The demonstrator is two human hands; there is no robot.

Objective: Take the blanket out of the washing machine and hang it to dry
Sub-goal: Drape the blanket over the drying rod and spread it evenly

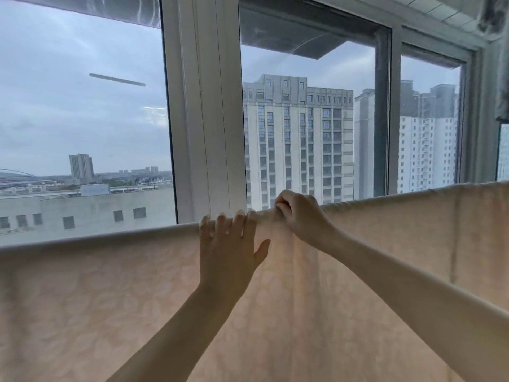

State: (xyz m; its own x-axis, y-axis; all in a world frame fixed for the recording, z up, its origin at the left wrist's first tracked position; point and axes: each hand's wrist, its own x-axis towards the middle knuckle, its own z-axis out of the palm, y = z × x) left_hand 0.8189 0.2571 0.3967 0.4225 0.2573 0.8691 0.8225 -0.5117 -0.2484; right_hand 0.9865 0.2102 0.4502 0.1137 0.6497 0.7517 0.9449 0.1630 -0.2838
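A pale peach blanket [110, 285] with a faint pattern hangs draped over a horizontal line or rail that runs across the whole view; the rail itself is hidden under the cloth. My left hand [228, 244] lies flat against the blanket just below its top fold, fingers straight and reaching over the edge. My right hand [297, 213] is just to the right of it, fingers curled, pinching a bunched bit of the top fold. The blanket's lower part runs out of view at the bottom.
Right behind the blanket stands a large window with a wide white frame post [206, 106] and a darker post [382, 119]. Tall buildings and grey sky show through the glass. A dark fuzzy thing [493, 15] hangs at the top right.
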